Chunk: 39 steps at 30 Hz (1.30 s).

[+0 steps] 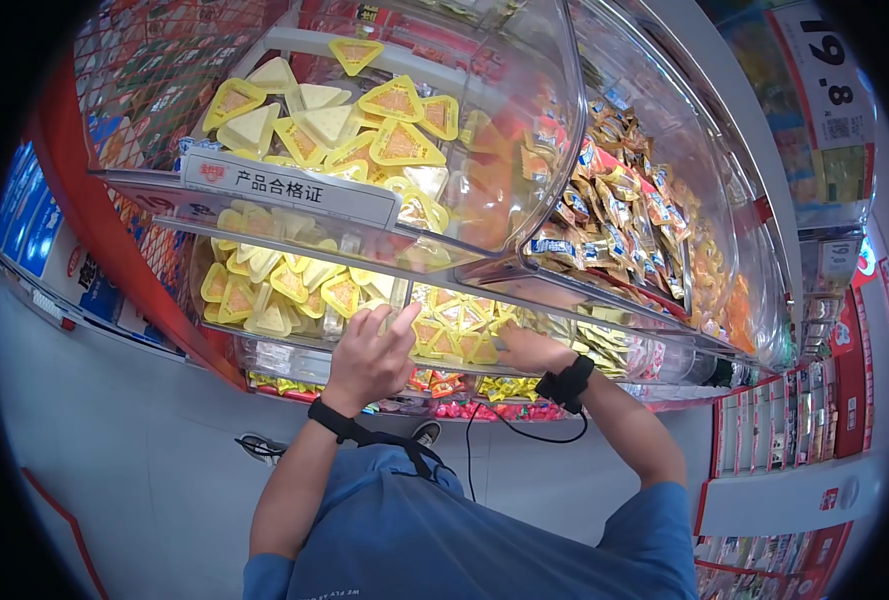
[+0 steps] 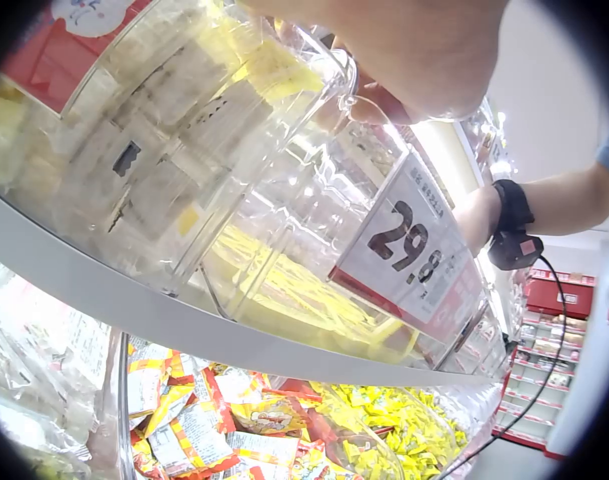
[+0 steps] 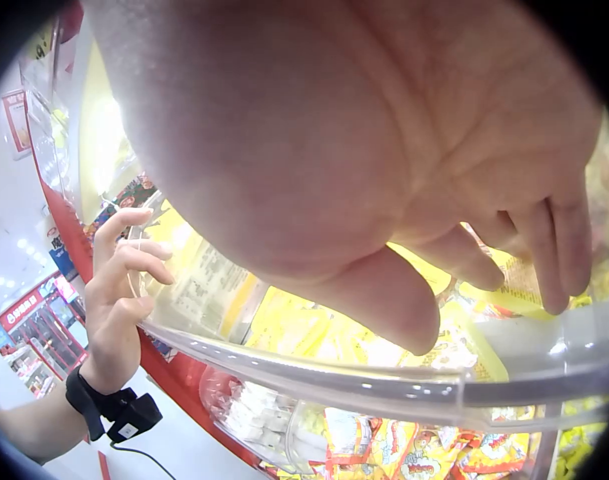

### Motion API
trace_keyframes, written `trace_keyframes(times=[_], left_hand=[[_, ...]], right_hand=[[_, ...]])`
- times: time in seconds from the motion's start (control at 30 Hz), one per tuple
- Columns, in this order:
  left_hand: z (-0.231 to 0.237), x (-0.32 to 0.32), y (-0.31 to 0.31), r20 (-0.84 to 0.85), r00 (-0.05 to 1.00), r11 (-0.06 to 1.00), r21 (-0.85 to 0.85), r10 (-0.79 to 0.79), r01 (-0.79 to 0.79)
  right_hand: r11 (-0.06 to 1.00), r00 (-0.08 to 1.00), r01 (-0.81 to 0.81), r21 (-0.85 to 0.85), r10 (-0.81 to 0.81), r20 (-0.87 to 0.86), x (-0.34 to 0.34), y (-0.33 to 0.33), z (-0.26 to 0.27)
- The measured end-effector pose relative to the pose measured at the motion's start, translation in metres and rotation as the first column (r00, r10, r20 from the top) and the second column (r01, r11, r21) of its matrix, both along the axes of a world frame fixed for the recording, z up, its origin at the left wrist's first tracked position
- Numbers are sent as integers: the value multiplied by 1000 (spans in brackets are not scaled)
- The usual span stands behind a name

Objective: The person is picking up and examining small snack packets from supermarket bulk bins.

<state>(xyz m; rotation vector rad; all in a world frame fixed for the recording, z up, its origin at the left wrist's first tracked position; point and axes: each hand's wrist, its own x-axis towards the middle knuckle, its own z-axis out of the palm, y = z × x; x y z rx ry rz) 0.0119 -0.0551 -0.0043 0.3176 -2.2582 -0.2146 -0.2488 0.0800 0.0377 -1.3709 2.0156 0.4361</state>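
Note:
Yellow-edged triangular snack packs (image 1: 342,295) fill the lit lower bin in the head view. My left hand (image 1: 372,358) is at the front of that bin, and its bent fingers hold a clear plastic panel (image 2: 330,85) at the upper edge, as the right wrist view shows from the side. Further right, my right hand (image 1: 532,350) reaches over the bin's front rim (image 3: 385,383). Its fingers (image 3: 550,250) point down, nearly straight, among yellow packs (image 3: 315,330), and the palm faces its camera. What lies under those fingertips is partly hidden.
An upper clear bin (image 1: 524,225) with more triangular packs overhangs the hands, next to gold-wrapped snacks (image 1: 614,200). A price card (image 2: 410,240) stands on the lower bin's front. Red-and-yellow packets (image 2: 185,420) lie below. A black cable (image 1: 524,437) hangs from the right wrist.

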Motion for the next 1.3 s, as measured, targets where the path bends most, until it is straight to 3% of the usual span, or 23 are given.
trace_keyframes(times=[0.13,0.33,0.57,0.7,0.93,1.07,1.17,1.3], left_hand=[[1,0,0,-4,1000,1000,5,0,0],[1,0,1,-1,1000,1000,-4,5,-5],[-1,0,0,19,1000,1000,-13,16,-16],[0,0,0,23,1000,1000,-11,15,-15],[-1,-1,0,-4,1000,1000,-12,13,-13],[-1,-1,0,-9,1000,1000,2,7,-7],[-2,-1,0,4,1000,1000,-2,12,-12],[-1,0,0,5,1000,1000,2,10,-10]], right_hand=[[991,998,-33,-131,25,-62,7,5,5],[998,999,-45,44,45,-8,-1,-5,-9],[999,997,33,0,-33,-70,26,-20,32],[999,999,42,2,-42,6,32,-23,45],[997,993,36,-65,-43,-107,20,-10,15],[999,961,-20,-49,6,-277,27,-8,17],[1000,985,-1,-8,0,-173,19,-7,9],[1000,985,-10,14,12,-173,18,-14,10]])
